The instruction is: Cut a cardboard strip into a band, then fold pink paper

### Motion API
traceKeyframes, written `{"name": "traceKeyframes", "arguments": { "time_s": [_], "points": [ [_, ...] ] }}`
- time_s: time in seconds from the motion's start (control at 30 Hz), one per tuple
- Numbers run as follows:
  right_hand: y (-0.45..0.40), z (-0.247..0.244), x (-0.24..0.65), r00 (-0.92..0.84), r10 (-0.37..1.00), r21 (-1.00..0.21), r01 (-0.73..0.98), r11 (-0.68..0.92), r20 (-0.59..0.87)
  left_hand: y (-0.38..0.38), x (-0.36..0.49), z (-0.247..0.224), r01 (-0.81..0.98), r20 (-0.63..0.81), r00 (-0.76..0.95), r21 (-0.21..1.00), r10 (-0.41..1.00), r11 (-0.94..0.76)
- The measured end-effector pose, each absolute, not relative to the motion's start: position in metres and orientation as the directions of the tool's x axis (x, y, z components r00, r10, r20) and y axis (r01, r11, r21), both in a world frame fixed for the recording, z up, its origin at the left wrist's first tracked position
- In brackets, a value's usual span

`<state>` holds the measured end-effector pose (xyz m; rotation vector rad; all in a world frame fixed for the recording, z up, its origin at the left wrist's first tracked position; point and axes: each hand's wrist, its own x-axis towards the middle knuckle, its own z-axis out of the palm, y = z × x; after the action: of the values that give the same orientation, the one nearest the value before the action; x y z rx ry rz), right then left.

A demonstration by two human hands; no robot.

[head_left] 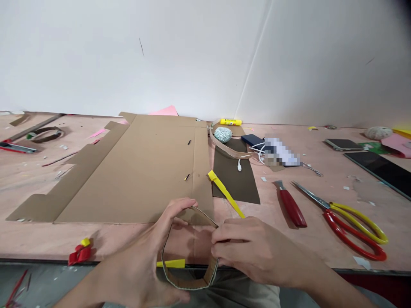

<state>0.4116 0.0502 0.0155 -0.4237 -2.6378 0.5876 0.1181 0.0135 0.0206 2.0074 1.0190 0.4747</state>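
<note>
At the pink plywood worktop [128, 241], a brown cardboard strip [189, 284] already bent into a loop.
Bare left hand [150, 244] and bare right hand [253, 250] clamp it between fingers and thumbs.

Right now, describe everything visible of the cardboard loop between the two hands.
The narrow brown corrugated-cardboard strip is bent into an open loop with soft corners, its matte edge showing. The left hand grips its left side, the right hand pinches its right side, and it dips past the plywood table edge. A yellow strip shows through it; whether they touch is unclear.
</note>
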Motion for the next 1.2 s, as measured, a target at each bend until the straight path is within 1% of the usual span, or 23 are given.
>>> {"name": "traceKeyframes", "arguments": {
  "time_s": [0.1,0.2,0.27,0.3,0.33,0.37,0.4,0.43,0.47,0.5,0.53,0.57,0.63,0.67,0.73,0.8,0.87,0.9,0.93,1.0,1.07,1.13,1.2],
  "points": [
    [0.051,0.017,0.412,-0.873,0.386,-0.467,0.219,0.857,0.298,0.014,0.118,0.02,0.501,-0.031,0.604,0.792,0.796,-0.349],
    [0.052,0.018,0.413,-0.868,0.374,-0.458,0.2,0.866,0.328,0.015,0.113,0.023,0.531,-0.049,0.596,0.773,0.802,-0.347],
    [0.052,0.018,0.414,-0.857,0.4,-0.451,0.232,0.862,0.324,0.011,0.109,0.027,0.563,0.025,0.55,0.728,0.835,-0.392],
    [0.051,0.019,0.414,-0.844,0.428,-0.445,0.264,0.856,0.324,0.008,0.109,0.028,0.591,0.111,0.5,0.681,0.859,-0.432],
    [0.05,0.019,0.414,-0.826,0.467,-0.441,0.308,0.843,0.315,0.003,0.11,0.03,0.641,0.218,0.43,0.609,0.876,-0.467],
    [0.049,0.019,0.413,-0.803,0.51,-0.439,0.356,0.825,0.307,-0.003,0.112,0.03,0.705,0.332,0.362,0.513,0.871,-0.489],
    [0.047,0.019,0.411,-0.779,0.549,-0.436,0.4,0.807,0.302,-0.009,0.117,0.029,0.766,0.443,0.321,0.399,0.837,-0.504],
    [0.044,0.018,0.409,-0.762,0.575,-0.428,0.432,0.794,0.297,-0.015,0.123,0.027,0.816,0.514,0.315,0.282,0.798,-0.504],
    [0.042,0.016,0.406,-0.753,0.589,-0.417,0.453,0.788,0.295,-0.021,0.131,0.024,0.834,0.539,0.357,0.185,0.763,-0.52],
    [0.039,0.015,0.402,-0.748,0.594,-0.406,0.464,0.787,0.296,-0.024,0.139,0.02,0.824,0.534,0.414,0.125,0.737,-0.553],
    [0.036,0.012,0.399,-0.745,0.592,-0.393,0.467,0.792,0.306,-0.026,0.148,0.016,0.81,0.502,0.452,0.114,0.737,-0.575],
    [0.033,0.01,0.395,-0.74,0.585,-0.38,0.463,0.801,0.332,-0.026,0.155,0.012,0.792,0.469,0.478,0.137,0.743,-0.595],
    [0.028,0.004,0.391,-0.711,0.583,-0.385,0.448,0.807,0.393,-0.024,0.165,0.004,0.77,0.428,0.475,0.221,0.769,-0.599],
    [0.027,0.001,0.39,-0.686,0.591,-0.411,0.436,0.801,0.425,-0.022,0.167,0.0,0.764,0.427,0.464,0.252,0.776,-0.595],
    [0.025,-0.004,0.392,-0.602,0.636,-0.504,0.403,0.764,0.482,-0.02,0.167,-0.005,0.761,0.442,0.444,0.273,0.779,-0.589],
    [0.027,-0.007,0.399,-0.448,0.741,-0.639,0.385,0.665,0.501,-0.021,0.163,-0.009,0.769,0.455,0.436,0.26,0.777,-0.584],
    [0.03,-0.006,0.409,-0.338,0.834,-0.739,0.395,0.546,0.436,-0.023,0.16,-0.013,0.777,0.455,0.436,0.245,0.777,-0.58],
    [0.032,-0.004,0.414,-0.35,0.855,-0.755,0.414,0.508,0.383,-0.024,0.16,-0.014,0.779,0.451,0.438,0.241,0.778,-0.578],
    [0.035,-0.001,0.419,-0.413,0.852,-0.753,0.434,0.495,0.322,-0.024,0.159,-0.014,0.777,0.449,0.445,0.237,0.775,-0.583],
    [0.04,0.006,0.426,-0.586,0.79,-0.723,0.465,0.511,0.182,-0.021,0.16,-0.012,0.763,0.44,0.466,0.238,0.768,-0.6],
    [0.046,0.014,0.429,-0.676,0.734,-0.701,0.491,0.517,0.068,-0.016,0.159,-0.007,0.741,0.409,0.506,0.243,0.759,-0.626],
    [0.052,0.018,0.427,-0.674,0.738,-0.692,0.522,0.499,0.024,-0.011,0.156,-0.001,0.722,0.392,0.539,0.241,0.745,-0.649],
    [0.055,0.019,0.423,-0.638,0.769,-0.69,0.536,0.487,0.047,-0.008,0.152,0.001,0.712,0.408,0.544,0.239,0.734,-0.66]
  ]
}}
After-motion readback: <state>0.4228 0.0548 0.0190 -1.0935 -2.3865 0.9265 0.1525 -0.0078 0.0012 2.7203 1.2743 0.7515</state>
